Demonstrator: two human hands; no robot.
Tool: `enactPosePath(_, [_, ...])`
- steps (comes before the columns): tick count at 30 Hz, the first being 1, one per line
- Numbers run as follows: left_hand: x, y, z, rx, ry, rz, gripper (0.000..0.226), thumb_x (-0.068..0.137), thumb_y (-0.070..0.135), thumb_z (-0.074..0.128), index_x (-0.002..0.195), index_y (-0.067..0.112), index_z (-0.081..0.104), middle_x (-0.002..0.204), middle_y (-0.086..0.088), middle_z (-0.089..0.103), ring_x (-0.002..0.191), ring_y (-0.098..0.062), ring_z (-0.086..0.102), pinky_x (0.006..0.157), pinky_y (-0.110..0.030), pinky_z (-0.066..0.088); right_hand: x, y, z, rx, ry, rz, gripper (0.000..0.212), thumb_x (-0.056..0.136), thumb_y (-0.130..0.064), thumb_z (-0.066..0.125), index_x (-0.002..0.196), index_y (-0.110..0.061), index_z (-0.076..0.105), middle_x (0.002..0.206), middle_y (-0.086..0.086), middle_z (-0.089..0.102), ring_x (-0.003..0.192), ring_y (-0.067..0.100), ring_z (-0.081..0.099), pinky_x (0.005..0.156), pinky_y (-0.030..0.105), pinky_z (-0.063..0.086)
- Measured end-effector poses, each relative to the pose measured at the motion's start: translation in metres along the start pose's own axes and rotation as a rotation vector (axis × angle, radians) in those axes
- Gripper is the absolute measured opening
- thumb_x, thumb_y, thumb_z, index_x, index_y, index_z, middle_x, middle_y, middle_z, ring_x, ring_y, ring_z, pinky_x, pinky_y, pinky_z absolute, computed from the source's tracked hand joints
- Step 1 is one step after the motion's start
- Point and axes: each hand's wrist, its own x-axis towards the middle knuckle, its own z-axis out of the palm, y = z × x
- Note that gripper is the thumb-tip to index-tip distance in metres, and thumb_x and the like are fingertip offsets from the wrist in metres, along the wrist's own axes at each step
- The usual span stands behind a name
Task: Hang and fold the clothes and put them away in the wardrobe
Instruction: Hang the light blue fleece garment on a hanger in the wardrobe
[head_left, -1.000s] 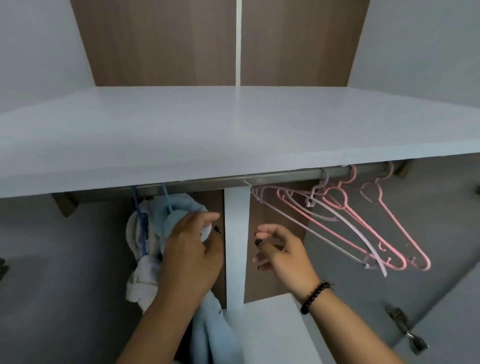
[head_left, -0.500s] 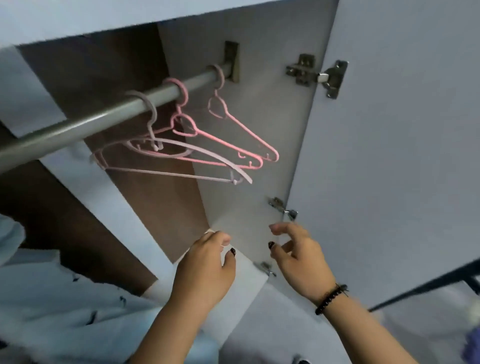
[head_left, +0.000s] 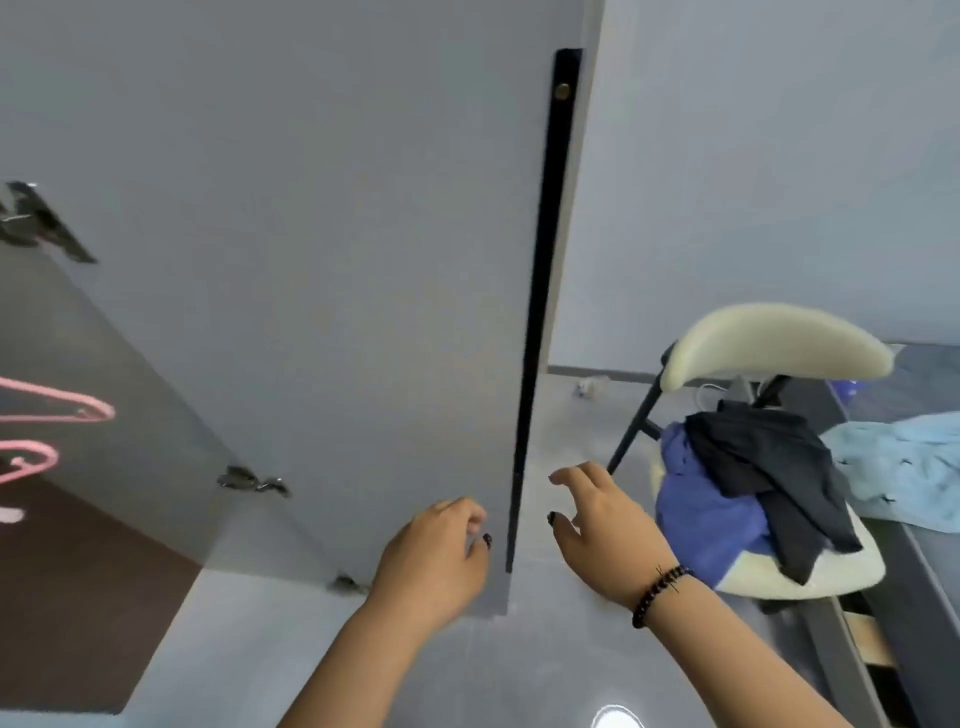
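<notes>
I have both hands empty at lower centre of the frame: my left hand (head_left: 434, 558) hangs loosely curled in front of the open wardrobe door (head_left: 311, 260), and my right hand (head_left: 602, 514) has its fingers spread just past the door's dark edge strip (head_left: 540, 312). The 2 garments, blue (head_left: 706, 512) and black (head_left: 769, 467), are heaped on the chair (head_left: 774, 338) at right, nearer my right hand. I judge that hand reaches first.
</notes>
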Motion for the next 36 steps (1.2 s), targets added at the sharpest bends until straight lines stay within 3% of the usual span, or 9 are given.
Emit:
enactPosePath(4, [0.043,0.074,0.049,-0.02,-0.126,0.109,0.026,0.091,0.026,0.048,0.115,0.03,0.057,0.11,0.02,0.057,0.101,-0.003,0.056,0.091,-0.029,0.049,-0.008,0.084,-0.035,-0.034,0.025,0.137,0.039,0.095,-0.032,0.047,0.133,-0.022,0.041,0.131,-0.004,0.04,0.09,0.02,0.062,0.069,0.029,0.047])
enactPosePath(12, [0.107,0.191,0.132,0.02,-0.373,0.294,0.025,0.089,0.024,0.049,0.111,0.03,0.059,0.105,0.015,0.061,0.099,-0.008,0.059,0.09,-0.03,0.05,-0.044,0.215,-0.082,0.059,0.086,0.434,0.032,0.094,-0.025,0.049,0.125,-0.019,0.046,0.128,-0.002,0.042,0.085,0.021,0.059,0.076,0.033,0.05])
enactPosePath(25, [0.216,0.319,0.227,0.05,-0.656,0.459,0.026,0.089,0.019,0.05,0.111,0.028,0.061,0.09,0.017,0.059,0.094,-0.01,0.06,0.088,-0.032,0.052,-0.052,0.346,-0.11,0.137,0.067,0.781,0.039,0.094,-0.032,0.047,0.132,-0.026,0.043,0.133,-0.007,0.041,0.106,0.013,0.055,0.091,0.027,0.047])
enactPosePath(33, [0.294,0.405,0.278,0.091,-0.745,0.611,0.026,0.092,0.02,0.049,0.114,0.024,0.062,0.107,0.005,0.064,0.096,-0.013,0.061,0.09,-0.035,0.052,-0.017,0.432,-0.149,0.19,0.119,0.934,0.033,0.093,-0.03,0.048,0.126,-0.023,0.049,0.128,-0.006,0.044,0.105,0.015,0.056,0.091,0.03,0.046])
enactPosePath(36, [0.312,0.436,0.292,0.106,-0.817,0.63,0.025,0.092,0.02,0.05,0.114,0.024,0.062,0.106,0.007,0.063,0.095,-0.009,0.061,0.09,-0.029,0.052,-0.009,0.461,-0.163,0.24,0.143,0.958,0.031,0.093,-0.026,0.048,0.122,-0.02,0.051,0.124,-0.003,0.047,0.103,0.014,0.054,0.093,0.028,0.045])
